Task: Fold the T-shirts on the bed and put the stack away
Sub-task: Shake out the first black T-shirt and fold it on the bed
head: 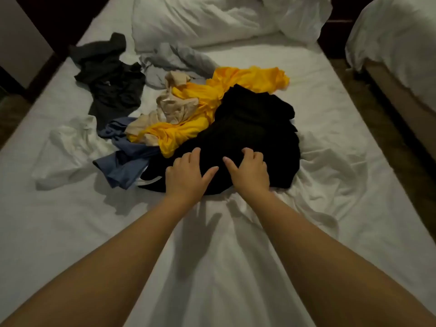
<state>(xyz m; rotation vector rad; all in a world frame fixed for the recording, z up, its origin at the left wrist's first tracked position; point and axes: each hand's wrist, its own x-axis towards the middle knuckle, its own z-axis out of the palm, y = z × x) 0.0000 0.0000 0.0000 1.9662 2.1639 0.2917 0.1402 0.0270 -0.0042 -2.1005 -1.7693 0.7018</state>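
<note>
Forearms (113, 260) nearest, both reaching far over the bed (212, 279) to the heap at mid-mattress. Left hand (186, 175) lies palm down on the near edge of the black shirt (250, 128), fingers spread and mostly straight, thumb out to the right. It touches the cloth and does not clearly hold it. Right hand (250, 173) is just beside it on the same shirt, fingers bent at the knuckles and bunching the cloth, thumb out toward the left hand, so it looks to be grasping.

Black shirt sits on top at the near right of the heap, overlapping the yellow shirt (205, 102). Beige shirt (174, 105) is tangled with the yellow one, and the blue shirt (125, 161) is to the near left, partly under the heap. White shirt (70, 147) lies further left, apart from the heap. Dark grey shirt (111, 86) and light grey shirt (172, 60) lie far left, near the pillow (200, 17). Nothing folded yet, no stack, so this is likely the very start.

Step in hand, my read: pull the black shirt free. Do it well — get a grip with both hands, lift rather than drag so the yellow shirt is not pulled along, then spread it flat on the bare near sheet. Dark cloth in dim light: seams, collar and hem cannot be made out, so find them by feel before folding.
</note>
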